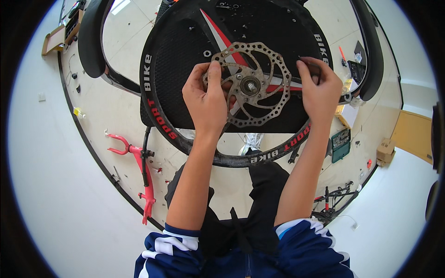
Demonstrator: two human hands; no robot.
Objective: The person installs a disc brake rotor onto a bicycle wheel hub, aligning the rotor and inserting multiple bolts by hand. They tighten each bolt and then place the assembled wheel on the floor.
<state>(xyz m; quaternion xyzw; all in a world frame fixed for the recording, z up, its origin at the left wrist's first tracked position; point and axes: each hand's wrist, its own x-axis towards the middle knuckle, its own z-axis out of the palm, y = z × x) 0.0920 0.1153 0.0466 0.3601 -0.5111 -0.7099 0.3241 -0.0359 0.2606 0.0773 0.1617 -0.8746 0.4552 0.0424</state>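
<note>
Two bare hands on a wheel, head view only. Clock centre = hub (251, 86). Silver brake disc (261, 76) sits around it, over red-and-white spokes (237, 58); black rim (155, 113) lies partly on a black chair seat (183, 74). From where I stand, left hand (207, 97) grips the disc at 9 o'clock, thumb on its face, fingers curled behind. Right hand (323, 90) is just off the disc at 2 to 3 o'clock, thumb and forefinger nearly meeting; can't tell what, if anything, is pinched. Loose hardware at 11 to 1, pink frame (146, 180) between 7 and 8. Disc looks light, stiff, thin, maybe slick if greasy; best held by opposite outer edges, 9 and 3.
</note>
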